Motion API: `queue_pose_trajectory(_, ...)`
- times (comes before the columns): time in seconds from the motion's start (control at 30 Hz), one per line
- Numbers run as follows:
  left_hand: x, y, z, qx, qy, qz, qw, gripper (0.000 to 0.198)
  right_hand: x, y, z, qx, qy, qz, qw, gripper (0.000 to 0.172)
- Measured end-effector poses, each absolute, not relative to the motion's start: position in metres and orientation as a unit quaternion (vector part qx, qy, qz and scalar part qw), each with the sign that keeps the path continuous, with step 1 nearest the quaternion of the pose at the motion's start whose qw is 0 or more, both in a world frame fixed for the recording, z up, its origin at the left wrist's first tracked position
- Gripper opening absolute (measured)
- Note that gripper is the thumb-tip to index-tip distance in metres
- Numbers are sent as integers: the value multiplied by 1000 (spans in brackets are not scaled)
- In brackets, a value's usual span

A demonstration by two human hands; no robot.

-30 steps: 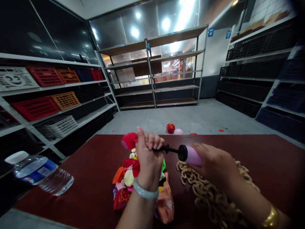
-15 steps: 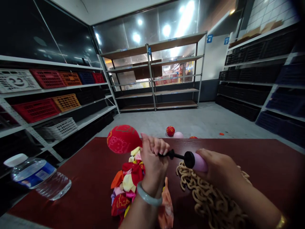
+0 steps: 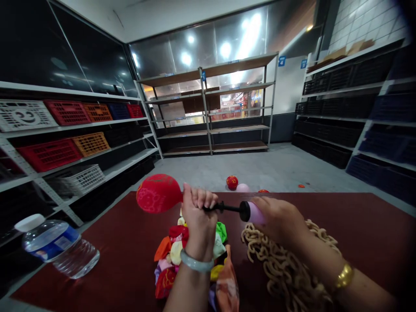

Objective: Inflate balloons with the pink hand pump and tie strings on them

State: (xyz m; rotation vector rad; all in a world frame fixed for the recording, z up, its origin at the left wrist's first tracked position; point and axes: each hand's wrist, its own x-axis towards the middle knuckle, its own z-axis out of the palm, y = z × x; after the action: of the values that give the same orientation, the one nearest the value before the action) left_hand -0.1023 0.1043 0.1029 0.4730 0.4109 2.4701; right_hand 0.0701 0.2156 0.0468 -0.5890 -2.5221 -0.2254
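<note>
A partly inflated red balloon (image 3: 158,193) with printed figures points left from my left hand (image 3: 199,212). That hand is closed around the balloon's neck and the black nozzle end of a hand balloon pump (image 3: 231,208); its fingers hide the joint between them. At the other end, my right hand (image 3: 279,219) is wrapped around the pump's lilac body. Below my left wrist lies a pile of limp, many-coloured balloons (image 3: 175,251) on the table. An orange balloon or bag (image 3: 228,281) rests beside the pile. Under my right forearm sits a heap of tan, curled links (image 3: 279,260).
A water bottle (image 3: 60,247) with a white cap stands at the left of the dark red table (image 3: 120,242). Beyond the table, a red balloon (image 3: 232,182) and a pink balloon (image 3: 242,187) lie on the floor. Shelves with crates (image 3: 52,154) line the sides.
Both hands have shifted left over the table, carrying the pump and red balloon with them. More of the coloured pile shows to the right of my left wrist. The view has tilted slightly.
</note>
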Motion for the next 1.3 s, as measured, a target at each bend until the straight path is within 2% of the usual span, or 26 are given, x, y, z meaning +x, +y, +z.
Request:
queue_pose_trajectory(0.17,-128,104,98,159,157,940,257,55,67,247,46,-265,-923,-96,260,29)
queue_pose_trajectory(0.37,-109,129,75,143,164,939,266,57,47,219,48,-273,-923,-83,258,24)
queue_pose_trajectory(0.6,-77,149,59,96,164,916,354,54,51,202,40,-284,-923,-91,243,30)
queue_pose_trajectory(0.83,-112,138,66,81,165,924,336,54,65,227,35,-277,-928,-73,238,43)
queue_pose_trajectory(1.03,-149,129,71,100,171,947,252,59,88,249,45,-346,-919,-68,174,28)
queue_pose_trajectory(1.3,-95,144,65,108,196,925,307,58,76,214,54,-330,-910,-138,208,35)
